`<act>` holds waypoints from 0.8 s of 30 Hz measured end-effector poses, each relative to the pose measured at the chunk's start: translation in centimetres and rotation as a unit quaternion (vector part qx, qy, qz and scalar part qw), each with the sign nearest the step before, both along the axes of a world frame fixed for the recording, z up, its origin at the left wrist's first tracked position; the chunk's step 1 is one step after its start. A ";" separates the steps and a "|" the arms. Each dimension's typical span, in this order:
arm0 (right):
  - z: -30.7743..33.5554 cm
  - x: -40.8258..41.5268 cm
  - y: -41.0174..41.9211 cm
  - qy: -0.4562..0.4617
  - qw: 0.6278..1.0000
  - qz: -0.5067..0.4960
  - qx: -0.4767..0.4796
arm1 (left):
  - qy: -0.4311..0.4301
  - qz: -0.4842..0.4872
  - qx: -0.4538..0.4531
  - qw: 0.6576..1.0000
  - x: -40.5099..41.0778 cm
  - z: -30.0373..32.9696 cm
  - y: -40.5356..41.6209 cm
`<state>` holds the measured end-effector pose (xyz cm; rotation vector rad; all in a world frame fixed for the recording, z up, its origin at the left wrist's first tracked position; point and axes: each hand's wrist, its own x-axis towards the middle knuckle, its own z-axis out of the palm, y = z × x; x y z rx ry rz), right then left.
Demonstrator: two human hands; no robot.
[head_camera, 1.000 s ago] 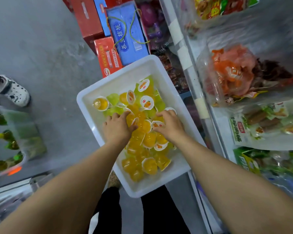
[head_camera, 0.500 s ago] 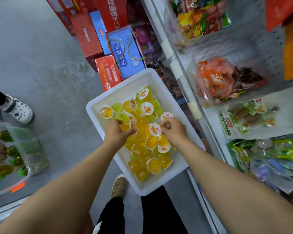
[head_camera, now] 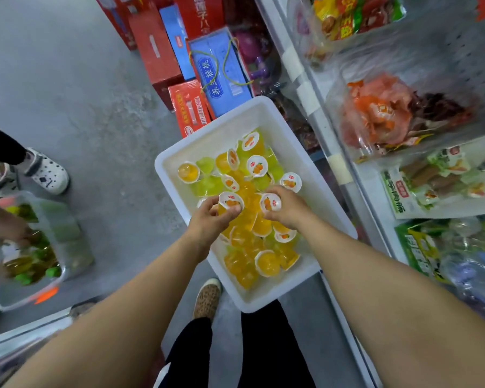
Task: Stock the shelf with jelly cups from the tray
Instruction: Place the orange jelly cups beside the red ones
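At the far left, another person's hands (head_camera: 9,233) are reaching into a clear plastic bin (head_camera: 67,233) of green-capped items, too blurred to tell what they are. In the middle, a white tray (head_camera: 314,175) is sitting low beside the shelf (head_camera: 375,219), its long axis running from near-right to far-left, heaped with orange and green jelly cups (head_camera: 252,242) lying every way, some lids up, some on their sides. The left hand (head_camera: 207,222) is hovering over the heap, fingers curled, pinching an orange jelly cup (head_camera: 230,201) whose printed lid is facing up toward the camera. Just beside it, the right hand (head_camera: 287,210) is gripping a second jelly cup (head_camera: 270,203), lid tilted up and leftward. On the right, bagged snacks (head_camera: 431,189) are lying on the shelf.
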<state>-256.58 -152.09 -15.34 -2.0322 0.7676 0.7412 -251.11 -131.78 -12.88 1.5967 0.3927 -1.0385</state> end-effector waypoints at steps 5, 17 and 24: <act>0.2 -1.5 -0.5 -0.005 0.999 -0.039 0.010 | 0.016 0.033 -0.005 0.999 0.1 0.1 -1.5; 8.7 -2.2 -2.7 -0.075 0.971 -0.159 0.162 | -0.043 0.045 -0.060 0.996 0.4 6.6 -4.3; 18.6 -5.1 -0.2 -0.217 0.904 -0.297 0.216 | -0.140 -0.013 -0.133 0.981 -1.4 15.6 -3.3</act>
